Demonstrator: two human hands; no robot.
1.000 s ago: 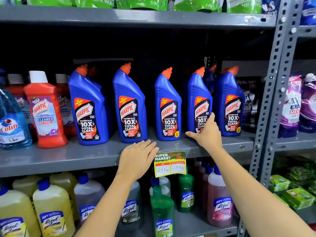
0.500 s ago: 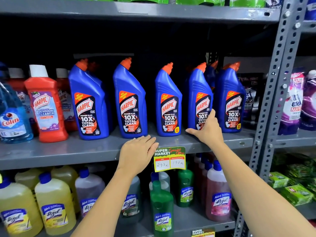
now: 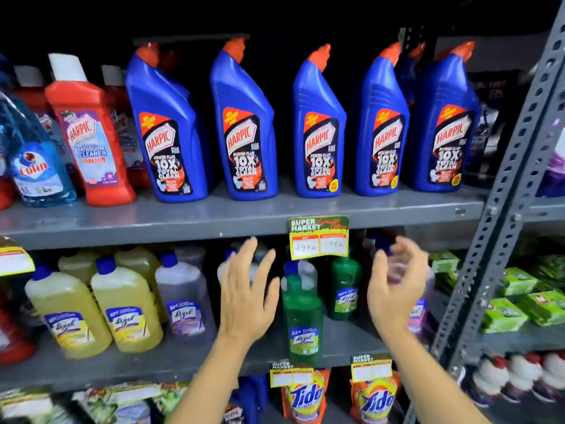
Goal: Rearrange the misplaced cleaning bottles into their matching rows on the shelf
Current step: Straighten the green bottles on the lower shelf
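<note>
Several blue Harpic bottles with orange caps stand in a row on the upper grey shelf. To their left are red Harpic bathroom cleaner bottles and a blue Colin bottle. On the shelf below stand yellow Lizol bottles, a greyish-purple Lizol bottle, green Lizol bottles and a pink one mostly hidden by my right hand. My left hand and my right hand hover open in front of the lower shelf, either side of the front green bottle, holding nothing.
A yellow price tag hangs from the upper shelf's front edge. A grey perforated upright bounds the bay on the right, with green packets beyond it. Tide pouches sit on the lowest shelf.
Both hands have left the upper shelf and dropped to the Lizol shelf. The right hand has let go of the blue Harpic bottle. The view has tilted down.
</note>
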